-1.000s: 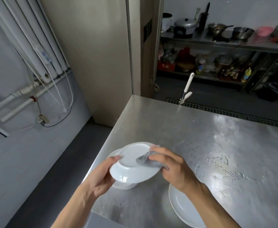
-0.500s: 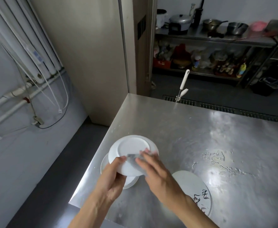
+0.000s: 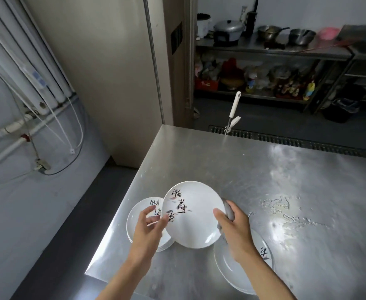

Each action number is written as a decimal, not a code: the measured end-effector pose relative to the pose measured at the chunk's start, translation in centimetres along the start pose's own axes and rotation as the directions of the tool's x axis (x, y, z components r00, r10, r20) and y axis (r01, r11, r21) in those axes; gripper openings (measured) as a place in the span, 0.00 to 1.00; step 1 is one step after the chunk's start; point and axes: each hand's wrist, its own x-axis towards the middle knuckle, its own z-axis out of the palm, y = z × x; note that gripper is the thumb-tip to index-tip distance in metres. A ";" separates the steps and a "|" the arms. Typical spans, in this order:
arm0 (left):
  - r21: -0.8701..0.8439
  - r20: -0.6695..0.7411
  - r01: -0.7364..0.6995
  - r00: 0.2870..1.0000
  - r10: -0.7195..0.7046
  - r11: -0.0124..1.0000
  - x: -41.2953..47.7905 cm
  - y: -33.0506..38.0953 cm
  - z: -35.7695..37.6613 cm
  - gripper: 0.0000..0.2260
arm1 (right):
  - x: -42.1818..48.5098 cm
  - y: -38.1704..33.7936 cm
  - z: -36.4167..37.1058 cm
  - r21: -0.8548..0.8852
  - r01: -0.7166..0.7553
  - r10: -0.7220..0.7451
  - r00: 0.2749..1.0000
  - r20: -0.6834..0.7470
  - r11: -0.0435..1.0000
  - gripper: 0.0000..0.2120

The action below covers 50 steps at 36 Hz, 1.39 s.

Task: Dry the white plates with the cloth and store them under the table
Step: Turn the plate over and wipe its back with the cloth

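Head view: right hand [image 3: 235,232] thumb on the face of the held plate [image 3: 190,224], fingers curled behind its rim with the grey cloth [image 3: 228,211] bunched there, mostly hidden; left hand [image 3: 147,228] fingers loosely spread, touching the opposite rim. Beneath them a stack of plates [image 3: 138,215] and another plate [image 3: 238,269] lie on the table [image 3: 221,165]; drying seems midway, storage space unseen

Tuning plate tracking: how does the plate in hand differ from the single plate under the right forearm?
The held plate is off the table and tilted, gripped at its rim by the right hand along with the cloth. The single plate lies flat on the table. The held plate's brush characters show fully. The single plate shows only a few near its rim, with the forearm covering part. Both are white and face up.
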 end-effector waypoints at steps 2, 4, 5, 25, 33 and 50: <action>-0.020 0.141 0.049 0.989 -0.046 0.999 -0.1 -0.7 0.4 0.14 | -0.1 0.3 -1.2 0.051 -0.094 0.094 0.995 0.014 0.994 0.11; -0.024 0.255 0.034 0.967 -0.027 0.999 -0.5 -1.3 1.1 0.13 | -0.2 0.6 -2.2 0.072 -0.172 0.170 0.985 0.027 0.982 0.11; -0.022 0.288 0.017 0.957 -0.010 1.000 -0.8 -1.6 1.6 0.14 | -0.3 0.8 -2.7 0.074 -0.191 0.189 0.981 0.036 0.979 0.11; 0.413 0.428 0.024 0.878 -0.217 0.911 -1.5 -8.9 11.4 0.15 | -4.4 6.9 -16.1 -0.283 -0.347 0.230 0.898 -0.374 0.894 0.15; 0.544 0.436 -0.075 0.876 -0.206 0.836 -0.7 -9.8 12.4 0.16 | -4.3 8.1 -16.4 -0.337 -0.389 0.221 0.870 -0.440 0.858 0.14; 0.542 0.350 -0.141 0.934 -0.070 0.829 1.0 -10.6 11.9 0.15 | -3.5 9.4 -15.8 -0.455 -0.327 0.116 0.895 -0.432 0.828 0.12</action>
